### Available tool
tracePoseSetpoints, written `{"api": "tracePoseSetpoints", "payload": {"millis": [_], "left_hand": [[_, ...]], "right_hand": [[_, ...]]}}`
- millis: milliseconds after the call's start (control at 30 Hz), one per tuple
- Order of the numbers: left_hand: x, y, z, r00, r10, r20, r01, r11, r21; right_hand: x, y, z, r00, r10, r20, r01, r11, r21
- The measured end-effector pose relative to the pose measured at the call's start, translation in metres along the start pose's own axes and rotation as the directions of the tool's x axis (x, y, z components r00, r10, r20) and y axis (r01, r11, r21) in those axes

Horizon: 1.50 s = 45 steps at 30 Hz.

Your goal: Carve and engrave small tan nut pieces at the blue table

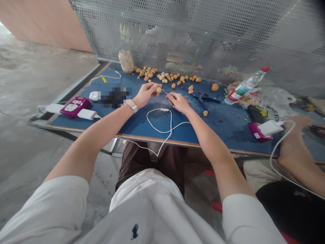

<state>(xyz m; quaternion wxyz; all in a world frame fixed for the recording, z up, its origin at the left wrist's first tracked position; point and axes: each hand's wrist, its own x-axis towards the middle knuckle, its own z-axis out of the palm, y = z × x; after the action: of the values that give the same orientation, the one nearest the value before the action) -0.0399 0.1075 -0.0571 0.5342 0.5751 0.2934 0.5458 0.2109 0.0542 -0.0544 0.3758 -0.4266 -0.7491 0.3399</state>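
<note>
Pinched between the fingertips of my left hand (145, 95) is a small, round, yellow-brown longan (158, 90). My right hand (178, 102) is closed around a thin metal tool (164, 90); its slim tip points at the fruit and reaches close to it, though I cannot tell whether it goes in. Most of the tool is hidden by my fingers. Behind both hands, loose longans (166, 76) lie in a row along the mesh panel. Blue-handled pliers (203, 104) rest to the right of my right hand, with a single longan (205, 113) by one handle.
A jar (126, 61) with pale contents stands at the back left. A white cable (170, 118) loops across the blue table (137, 125). Purple power blocks (75, 106) sit at both sides. On the right are a tilted bottle (245, 86), plastic bags (276, 101) and another person's arm (297, 145).
</note>
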Motion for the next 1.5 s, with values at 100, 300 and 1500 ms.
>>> {"api": "tracePoseSetpoints", "payload": {"millis": [100,300,1500], "left_hand": [[0.0,0.001,0.001,1.0,-0.006,-0.019,0.006,1.0,0.014],[0.0,0.0,0.001,1.0,-0.02,-0.012,0.021,0.997,0.07],[-0.002,-0.003,0.004,1.0,-0.01,-0.008,0.011,0.98,0.2]], "right_hand": [[-0.001,-0.001,-0.002,1.0,0.009,0.016,-0.009,1.0,0.003],[-0.002,-0.005,-0.002,0.997,-0.06,0.045,0.064,0.994,-0.09],[-0.001,-0.01,-0.001,0.997,-0.04,0.071,0.052,0.984,-0.17]]}}
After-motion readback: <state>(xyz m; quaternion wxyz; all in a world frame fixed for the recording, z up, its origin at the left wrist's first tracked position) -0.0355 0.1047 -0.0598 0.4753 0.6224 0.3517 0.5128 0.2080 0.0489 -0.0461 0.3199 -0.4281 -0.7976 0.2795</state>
